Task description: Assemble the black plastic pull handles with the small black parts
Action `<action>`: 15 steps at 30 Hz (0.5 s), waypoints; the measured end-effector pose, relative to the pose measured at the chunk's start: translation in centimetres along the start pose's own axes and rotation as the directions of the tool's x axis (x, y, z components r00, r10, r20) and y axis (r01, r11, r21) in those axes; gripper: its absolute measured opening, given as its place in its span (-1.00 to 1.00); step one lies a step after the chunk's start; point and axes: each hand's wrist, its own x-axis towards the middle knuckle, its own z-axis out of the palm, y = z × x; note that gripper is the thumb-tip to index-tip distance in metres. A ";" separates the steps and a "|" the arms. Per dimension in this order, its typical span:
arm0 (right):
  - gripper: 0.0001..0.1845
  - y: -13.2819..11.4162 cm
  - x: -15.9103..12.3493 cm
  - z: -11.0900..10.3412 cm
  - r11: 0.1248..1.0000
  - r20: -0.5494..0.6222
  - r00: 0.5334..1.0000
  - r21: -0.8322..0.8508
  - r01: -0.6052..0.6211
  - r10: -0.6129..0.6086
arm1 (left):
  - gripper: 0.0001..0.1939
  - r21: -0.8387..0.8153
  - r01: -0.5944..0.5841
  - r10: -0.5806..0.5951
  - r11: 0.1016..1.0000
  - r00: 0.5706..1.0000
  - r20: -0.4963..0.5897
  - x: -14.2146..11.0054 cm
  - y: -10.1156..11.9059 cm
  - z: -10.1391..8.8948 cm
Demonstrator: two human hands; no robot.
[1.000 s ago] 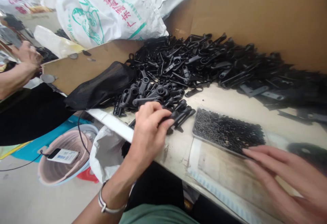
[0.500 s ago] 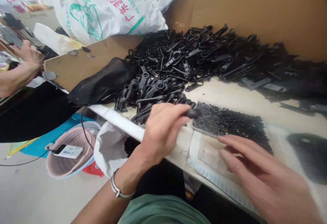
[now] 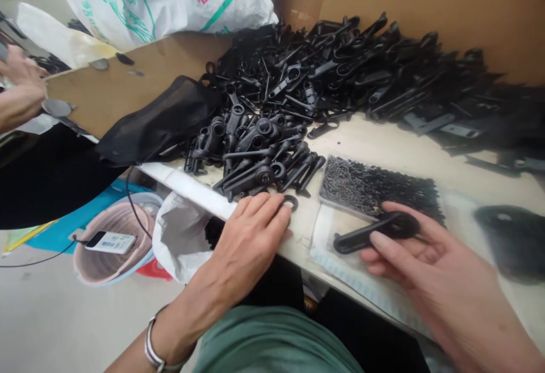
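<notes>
Between the thumb and fingers of my right hand (image 3: 430, 271) is a black plastic arm (image 3: 361, 239) with a round end, held over the front of the worktop. My left hand (image 3: 251, 237) lies at the worktop's front edge with its fingers curled together. Beside its index finger a black ring-ended part (image 3: 292, 201) shows, partly hidden by the fingers. Just beyond that hand lies a pile of black plastic arms (image 3: 255, 151) with round ends. A shallow clear tray (image 3: 340, 201) of tiny black pieces sits behind the arm in my right hand.
A larger heap of black parts (image 3: 361, 72) runs along the cardboard wall (image 3: 417, 4). Black mesh cloth (image 3: 162, 117) and a printed white sack (image 3: 170, 4) lie left. Below the edge are an open white bag (image 3: 179, 242) and a bucket (image 3: 110, 259). Another person's hand (image 3: 21, 72) is far left.
The black arm that was in my left hand is now in my right hand. My left hand has moved down and left to the near pile, and the view has shifted slightly.
</notes>
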 end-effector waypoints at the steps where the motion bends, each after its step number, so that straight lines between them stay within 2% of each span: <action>1: -0.17 0.0 -0.3 -0.2 0.999 0.003 0.999 0.019 -0.035 0.035 | -0.74 0.016 0.000 0.000 1.000 1.000 0.024 -0.2 -0.2 0.2; 5: -0.20 0.7 -1.3 -0.8 0.986 0.058 0.989 0.091 -0.142 0.138 | -0.75 -0.025 -0.064 0.063 0.998 0.998 -0.019 0.4 -0.8 1.3; 10: -0.18 1.4 -1.5 -1.4 0.970 0.124 0.981 0.174 -0.170 0.150 | -0.76 -0.008 -0.088 0.087 0.996 0.992 -0.086 0.9 -1.1 1.9; 15: -0.15 0.9 -1.7 -1.7 0.978 0.122 0.974 0.058 -0.199 0.191 | -0.76 -0.026 -0.081 0.079 0.996 0.994 -0.076 1.4 -0.5 1.9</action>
